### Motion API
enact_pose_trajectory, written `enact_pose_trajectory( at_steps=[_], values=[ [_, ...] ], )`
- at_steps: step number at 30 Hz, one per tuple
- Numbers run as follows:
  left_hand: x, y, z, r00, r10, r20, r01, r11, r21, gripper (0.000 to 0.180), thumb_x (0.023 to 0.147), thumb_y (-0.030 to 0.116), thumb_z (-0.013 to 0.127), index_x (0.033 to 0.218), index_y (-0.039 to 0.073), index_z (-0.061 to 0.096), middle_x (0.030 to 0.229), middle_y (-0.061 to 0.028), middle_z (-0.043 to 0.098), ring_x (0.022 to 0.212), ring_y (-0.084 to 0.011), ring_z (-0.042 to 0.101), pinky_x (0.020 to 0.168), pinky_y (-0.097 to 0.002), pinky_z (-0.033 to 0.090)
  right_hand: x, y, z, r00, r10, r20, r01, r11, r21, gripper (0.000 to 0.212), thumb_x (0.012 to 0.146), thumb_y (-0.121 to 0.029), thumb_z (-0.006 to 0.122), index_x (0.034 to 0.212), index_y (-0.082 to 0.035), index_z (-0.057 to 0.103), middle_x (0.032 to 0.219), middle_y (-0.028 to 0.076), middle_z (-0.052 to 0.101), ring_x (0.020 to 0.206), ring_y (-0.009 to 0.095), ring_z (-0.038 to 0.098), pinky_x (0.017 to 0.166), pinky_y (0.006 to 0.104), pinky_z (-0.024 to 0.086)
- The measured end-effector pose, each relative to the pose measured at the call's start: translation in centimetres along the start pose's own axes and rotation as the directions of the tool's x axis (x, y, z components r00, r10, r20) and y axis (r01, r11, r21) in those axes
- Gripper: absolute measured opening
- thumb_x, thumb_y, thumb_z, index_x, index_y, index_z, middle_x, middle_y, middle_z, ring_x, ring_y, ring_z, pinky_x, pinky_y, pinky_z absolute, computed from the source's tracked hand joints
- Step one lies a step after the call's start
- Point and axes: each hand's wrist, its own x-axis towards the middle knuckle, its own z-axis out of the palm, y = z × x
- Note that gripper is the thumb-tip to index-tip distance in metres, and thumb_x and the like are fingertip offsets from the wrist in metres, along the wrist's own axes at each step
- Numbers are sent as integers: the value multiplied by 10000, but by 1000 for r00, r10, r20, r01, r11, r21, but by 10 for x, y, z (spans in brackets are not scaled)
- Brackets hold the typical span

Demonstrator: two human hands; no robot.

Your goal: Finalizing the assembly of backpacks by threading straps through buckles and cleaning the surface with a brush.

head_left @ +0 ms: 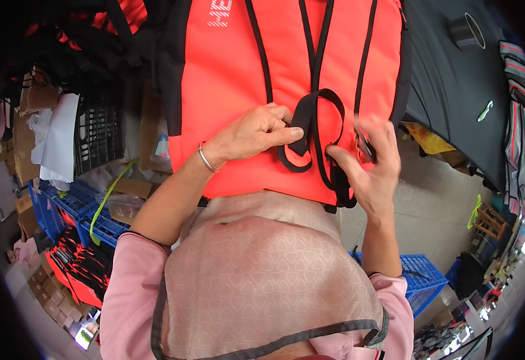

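A bright orange-red backpack (232, 78) with black sides lies in front of me, its lower end against my apron. Thin black cords run down it, and a black webbing strap (303, 117) loops up near its lower middle. My left hand (256, 133) pinches this strap between thumb and fingers. To the right of the loop, my right hand (371, 165) is curled around a small dark metallic tool (365, 146), perhaps snips, blurred and partly hidden by the fingers. The right thumb is beside the strap's lower part.
A dark covered table (442, 78) on the right bears a metal cup-like cylinder (467, 31) and a small green-and-white tool (485, 111). Blue plastic crates (109, 225) stand at left, another crate (421, 282) at lower right. Cardboard and black-red bags (79, 264) lie leftward.
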Motion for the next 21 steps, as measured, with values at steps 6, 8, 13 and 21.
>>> enact_pose_trajectory(
  at_steps=[6, 8, 13, 21],
  values=[
    [-18, 10, 12, 996, 53, -70, -45, 993, 110, 427, 844, 372, 748, 708, -21, 650, 1072, -114, 632, 1001, -235, 545, 903, -356, 434, 15, 35, 33, 961, 274, 48, -276, 917, 288, 496, 798, -71, 787, 1248, -8, 587, 1059, 77, 645, 795, 113, 639, 729, 257, 517],
    [-22, 11, 16, 993, 42, -111, -25, 988, 149, 420, 861, 362, 731, 702, -18, 648, 1093, -114, 632, 1029, -240, 537, 920, -358, 428, 16, 28, 28, 966, 226, -124, -196, 956, 218, 374, 820, -59, 770, 1164, -3, 631, 855, 13, 634, 692, 53, 564, 632, 215, 470],
    [-17, 8, 22, 975, -52, -215, 51, 999, -7, 424, 934, 302, 641, 657, -16, 597, 1077, -102, 648, 1047, -238, 521, 948, -363, 409, -18, -1, 18, 996, 73, -44, -62, 972, 225, 132, 769, 7, 771, 880, -50, 726, 776, 14, 627, 680, 60, 563, 564, 227, 432],
    [-13, 7, 17, 985, -52, -164, 54, 999, 8, 460, 926, 306, 627, 609, -24, 582, 1016, -86, 651, 999, -212, 522, 893, -349, 417, -27, 13, 33, 960, -240, 141, 231, 970, 76, 440, 659, 144, 641, 1023, -82, 743, 887, 59, 615, 736, 206, 657, 631, 320, 552]
  ],
)
